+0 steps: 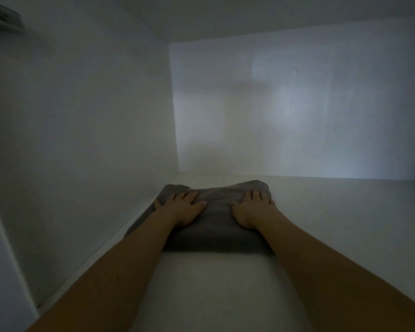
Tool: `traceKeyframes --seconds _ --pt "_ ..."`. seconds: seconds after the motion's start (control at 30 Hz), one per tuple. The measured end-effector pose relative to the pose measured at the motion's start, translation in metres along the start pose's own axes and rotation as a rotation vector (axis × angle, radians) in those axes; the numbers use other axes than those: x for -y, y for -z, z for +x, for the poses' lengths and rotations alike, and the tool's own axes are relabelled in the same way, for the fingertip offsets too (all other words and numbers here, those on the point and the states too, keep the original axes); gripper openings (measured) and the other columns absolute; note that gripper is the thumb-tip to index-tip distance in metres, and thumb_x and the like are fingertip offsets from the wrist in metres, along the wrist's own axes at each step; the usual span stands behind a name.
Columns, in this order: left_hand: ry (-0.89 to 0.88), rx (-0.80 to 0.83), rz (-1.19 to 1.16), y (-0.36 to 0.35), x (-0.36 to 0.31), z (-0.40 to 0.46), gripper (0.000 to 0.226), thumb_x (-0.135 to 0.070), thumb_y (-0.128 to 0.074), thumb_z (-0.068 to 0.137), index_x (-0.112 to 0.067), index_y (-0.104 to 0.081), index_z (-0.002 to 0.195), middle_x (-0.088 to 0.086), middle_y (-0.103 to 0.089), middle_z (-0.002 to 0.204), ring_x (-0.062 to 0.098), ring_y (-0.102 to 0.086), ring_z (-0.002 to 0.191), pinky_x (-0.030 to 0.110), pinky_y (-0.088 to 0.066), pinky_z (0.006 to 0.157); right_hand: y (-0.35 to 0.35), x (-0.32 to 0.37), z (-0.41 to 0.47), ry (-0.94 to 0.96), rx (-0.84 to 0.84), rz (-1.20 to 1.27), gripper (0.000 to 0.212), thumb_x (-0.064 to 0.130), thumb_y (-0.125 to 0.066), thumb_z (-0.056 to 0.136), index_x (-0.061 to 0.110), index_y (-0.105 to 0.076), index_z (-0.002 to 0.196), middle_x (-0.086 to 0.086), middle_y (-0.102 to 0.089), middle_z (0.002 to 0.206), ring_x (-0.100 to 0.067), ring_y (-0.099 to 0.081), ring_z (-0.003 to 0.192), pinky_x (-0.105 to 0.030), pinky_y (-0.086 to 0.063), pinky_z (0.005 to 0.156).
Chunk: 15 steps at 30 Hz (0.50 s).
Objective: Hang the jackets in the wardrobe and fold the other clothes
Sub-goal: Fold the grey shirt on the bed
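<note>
folded grey garment (216,226) lies flat on the white wardrobe shelf (333,236), its left edge close along the left side wall (82,140), its far edge short of the back wall (297,111). long axis of the garment runs left-right, across the person's reach, with a rounded fold on the near edge. both hands sit on top of the garment: left hand (181,207) on its left half, right hand (253,209) on its right half, palms down, fingers straight and spread, pointing toward the back wall, pressing rather than gripping; nothing is pinched. the hands look equally near, one per half, clear of each other with bare cloth between. garment lies directly under the fingers, so judged next move is a flat push deeper along the shelf or a lift-off of both palms; placing step looks almost done. a dark blurred item (0,22) shows far up-left of the garment; cannot tell what it is.
</note>
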<state>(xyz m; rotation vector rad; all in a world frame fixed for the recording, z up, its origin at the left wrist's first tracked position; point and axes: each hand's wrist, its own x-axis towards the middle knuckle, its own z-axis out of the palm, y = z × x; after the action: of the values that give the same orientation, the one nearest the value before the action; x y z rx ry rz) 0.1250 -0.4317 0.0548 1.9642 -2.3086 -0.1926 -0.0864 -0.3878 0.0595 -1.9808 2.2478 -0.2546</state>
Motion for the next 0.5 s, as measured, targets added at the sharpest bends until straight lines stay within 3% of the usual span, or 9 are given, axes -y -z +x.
traceKeyframes --seconds 0.23,0.5 --pt "-0.028 -0.008 -0.007 -0.001 0.009 0.078 0.073 -0.078 -0.018 0.086 -0.046 -0.01 0.152 -0.008 -0.007 0.164 0.024 -0.009 0.15 0.066 -0.002 0.113 -0.004 0.005 0.068 -0.035 -0.028 0.008 0.076 0.056 -0.017 0.098 0.007 -0.001 0.154 -0.014 0.006 0.161 -0.032 0.005 0.148 -0.047 -0.003 0.118" --pt "-0.103 0.005 0.033 0.001 0.006 0.163 0.101 -0.082 -0.006 0.066 -0.035 -0.009 0.155 -0.003 -0.008 0.164 0.025 -0.011 0.15 0.055 -0.011 0.117 -0.004 0.007 0.14 -0.078 -0.04 0.016 0.072 0.047 -0.019 0.098 0.006 -0.001 0.154 -0.013 0.006 0.161 -0.03 0.005 0.149 -0.043 -0.002 0.12"
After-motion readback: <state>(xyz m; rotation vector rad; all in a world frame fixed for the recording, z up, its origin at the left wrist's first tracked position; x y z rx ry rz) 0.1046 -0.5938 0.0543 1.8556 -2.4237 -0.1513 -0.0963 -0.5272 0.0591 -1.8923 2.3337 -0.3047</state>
